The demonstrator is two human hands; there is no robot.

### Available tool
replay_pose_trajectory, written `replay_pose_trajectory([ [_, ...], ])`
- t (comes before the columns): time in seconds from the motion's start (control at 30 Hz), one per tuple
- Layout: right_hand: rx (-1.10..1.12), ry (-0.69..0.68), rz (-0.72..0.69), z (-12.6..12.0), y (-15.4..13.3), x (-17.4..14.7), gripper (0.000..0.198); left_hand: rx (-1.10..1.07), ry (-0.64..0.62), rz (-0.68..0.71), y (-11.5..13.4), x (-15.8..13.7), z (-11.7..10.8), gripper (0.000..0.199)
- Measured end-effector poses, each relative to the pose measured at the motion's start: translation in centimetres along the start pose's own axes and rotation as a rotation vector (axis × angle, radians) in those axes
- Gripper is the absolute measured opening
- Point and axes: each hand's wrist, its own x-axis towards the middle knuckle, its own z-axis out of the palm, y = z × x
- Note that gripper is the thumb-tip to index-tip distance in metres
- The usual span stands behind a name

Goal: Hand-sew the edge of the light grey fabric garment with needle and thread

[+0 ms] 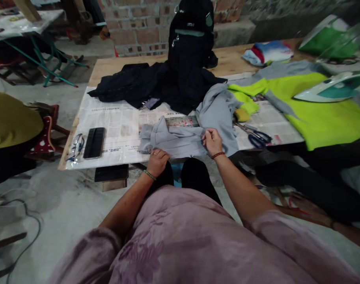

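A light grey garment (180, 140) lies bunched along the front edge of the table, its other part spreading up to the right. At its lower left edge, my left hand (158, 161) has its fingers closed on the cloth. My right hand (212, 142) pinches the same garment farther right, fingers curled together. Dark-handled scissors (258, 138) lie on the newspaper to the right of my right hand. Black clothing (132, 85) lies behind the grey cloth.
Newspaper (117, 122) covers the wooden table. A phone (94, 142) and glasses (76, 146) lie at the left. A black backpack (191, 35) stands behind. An iron (330, 88) rests on a yellow-green garment (312, 114) at right. Other people sit on both sides.
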Motion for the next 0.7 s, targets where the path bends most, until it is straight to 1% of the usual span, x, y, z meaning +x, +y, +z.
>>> replay_pose_trajectory([
  [0.07,0.011,-0.014,0.001,0.0,0.0,-0.3,0.024,0.015,0.015,0.003,0.0,-0.4,0.0,0.017],
  [0.2,0.01,-0.013,0.001,0.0,0.1,-0.5,0.023,0.022,0.048,-0.04,-0.7,-0.9,0.0,0.017],
  [0.33,0.065,-0.02,0.079,0.0,0.0,-0.2,0.025,-0.029,0.077,-0.056,-1.4,-1.0,0.0,0.016],
  [0.4,0.097,-0.02,0.112,0.1,-0.5,-0.3,0.027,-0.047,0.09,-0.062,-1.4,-1.0,0.1,0.016],
  [0.47,0.085,-0.05,0.091,0.3,-1.6,-0.8,0.027,-0.047,0.093,-0.067,-1.4,-1.0,0.1,0.016],
  [0.5,0.05,-0.091,0.061,0.5,-2.3,-1.2,0.027,-0.045,0.092,-0.064,-1.3,-1.0,0.1,0.016],
  [0.57,-0.076,-0.238,-0.045,1.3,-3.7,-2.3,0.026,-0.046,0.084,-0.055,-1.1,-1.0,0.2,0.016],
  [0.7,-0.328,-0.583,-0.385,3.6,-5.9,-4.4,0.022,-0.068,0.066,-0.061,-1.0,-1.0,0.3,0.017],
])
